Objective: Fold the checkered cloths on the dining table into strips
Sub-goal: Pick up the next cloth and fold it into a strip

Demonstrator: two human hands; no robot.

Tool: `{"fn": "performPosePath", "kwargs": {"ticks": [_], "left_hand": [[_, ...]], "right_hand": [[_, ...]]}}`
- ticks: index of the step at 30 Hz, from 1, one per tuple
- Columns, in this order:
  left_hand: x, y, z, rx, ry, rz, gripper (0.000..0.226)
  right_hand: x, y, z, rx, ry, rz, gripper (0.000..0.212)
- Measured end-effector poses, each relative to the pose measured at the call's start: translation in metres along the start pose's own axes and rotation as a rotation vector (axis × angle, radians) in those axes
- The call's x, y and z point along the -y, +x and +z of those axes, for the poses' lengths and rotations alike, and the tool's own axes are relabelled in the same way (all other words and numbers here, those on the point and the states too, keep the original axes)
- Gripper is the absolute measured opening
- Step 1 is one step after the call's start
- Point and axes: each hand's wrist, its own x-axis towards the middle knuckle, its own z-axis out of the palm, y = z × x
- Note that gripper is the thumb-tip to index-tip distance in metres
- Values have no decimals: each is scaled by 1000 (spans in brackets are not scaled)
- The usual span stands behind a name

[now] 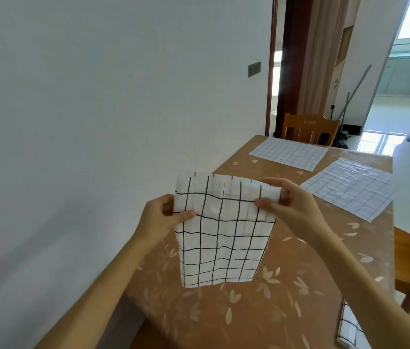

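A white checkered cloth [221,238] with black grid lines hangs upright over the counter [287,285], which wears a brown covering with pale leaf prints. The left hand [159,217] pinches this cloth's left edge, thumb on the front and fingers behind. The right hand [289,205] grips its upper right corner, thumb in front and fingers curled over the top, where the fabric is doubled over. Whether the hanging cloth's lower edge touches the counter cannot be told. Beyond the held cloth, toward the counter's far end, a second checkered cloth [289,153] lies flat, and a third checkered cloth [350,187] lies flat to the right of it, the two apart. Below and to the right of the held cloth, a folded checkered cloth [348,328] rests at the counter's near right edge, partly hidden by the right forearm. A wooden chair [309,127] stands past the far end.
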Motion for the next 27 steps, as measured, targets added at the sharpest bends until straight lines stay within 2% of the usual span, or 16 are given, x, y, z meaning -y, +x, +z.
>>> {"fn": "performPosePath", "kwargs": {"ticks": [4, 7, 9, 11, 14, 17, 19, 21, 25, 27], "left_hand": [[-9, -7, 12, -181, 254, -49, 70], [-31, -21, 31, -232, 260, 97, 68], [-50, -26, 39, -158, 247, 234, 59], [-69, -29, 44, -18, 258, 336, 55], [-87, -29, 46, 291, 216, 313, 67], [-83, -25, 43, 354, 187, 287, 81], [-77, -22, 40, 343, 235, 300, 68], [-73, -21, 36, 353, 281, 309, 48], [-74, -18, 28, 201, 267, 360, 30], [-78, -15, 18, 120, 191, 378, 27]], "right_hand": [[6, 2, 13, -75, 13, 31, 60], [15, 2, 26, -47, -48, 16, 74], [24, 1, 32, 50, -106, 26, 83], [34, 0, 35, 217, -146, -20, 99], [47, 1, 35, 406, -33, -61, 114], [48, 2, 31, 493, 2, -29, 128], [45, 1, 29, 539, -11, 12, 137], [38, 0, 27, 552, -13, 48, 137], [28, -3, 20, 496, -42, 117, 128], [25, -9, 13, 503, -97, 159, 113]]}}
